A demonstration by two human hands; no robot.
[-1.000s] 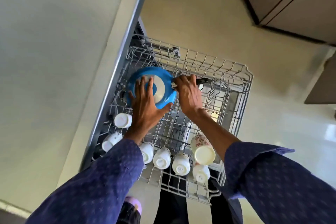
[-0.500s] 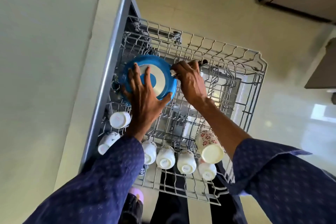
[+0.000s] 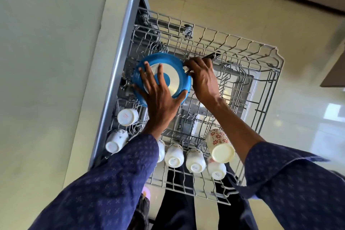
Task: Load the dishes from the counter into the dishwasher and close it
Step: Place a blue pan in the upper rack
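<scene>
- Pan (image 3: 177, 73), blue and turned bottom-up, sits at the back left of the pulled-out rack (image 3: 268, 99), close to the counter edge (image 3: 119, 73); upside down looks like the sensible way to let water drain off.
- Left hand (image 3: 160, 97) lies spread flat over the pan's base, fingers wide and fairly straight, thumb hooked at the near rim, seemingly to steady it and press it down among the wires.
- Right hand (image 3: 202, 78) has its fingers curled round the dark handle (image 3: 211, 57), which points toward the back right of the rack; this grip probably steers the angle while the other hand holds the body.
- White cups (image 3: 174, 155) stand mouth-down in a row along the front of the rack, two more on the left side, and a flowered mug (image 3: 220, 145) leans tilted at the front right, well apart from the pan.
- Judging by this, the pan is nearly seated; the dishwasher is not yet closed.
</scene>
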